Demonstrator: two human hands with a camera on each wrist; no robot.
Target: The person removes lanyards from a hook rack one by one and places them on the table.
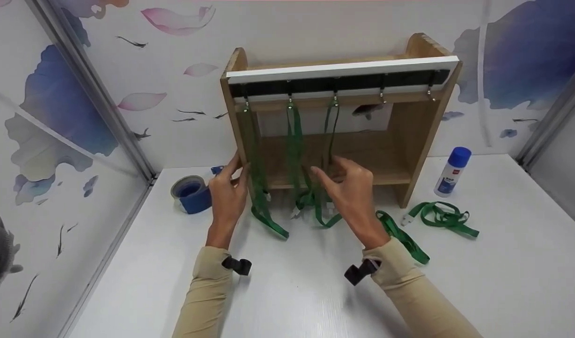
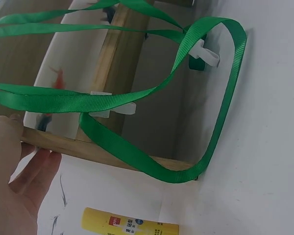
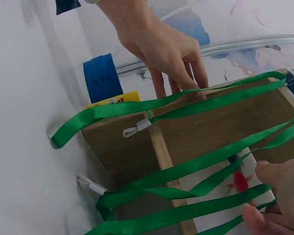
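A wooden shelf (image 1: 409, 136) stands at the back of the white table, with a row of small hooks (image 1: 335, 99) along its front rail. Green lanyards hang from the three hooks on the left: one near the side panel, a second lanyard (image 1: 294, 141), and a third lanyard (image 1: 325, 134). White clips (image 2: 204, 53) show at their lower ends. My left hand (image 1: 228, 192) grips the shelf's left side panel between thumb and fingers. My right hand (image 1: 350, 192) is at the third lanyard, thumb and index finger apart on either side of its strap.
A blue tape roll (image 1: 195, 199) and a yellow glue stick (image 2: 132, 224) lie left of the shelf. To the right stands a white bottle with a blue cap (image 1: 452, 173). Two more green lanyards lie on the table, one coiled lanyard (image 1: 449, 218) farther right.
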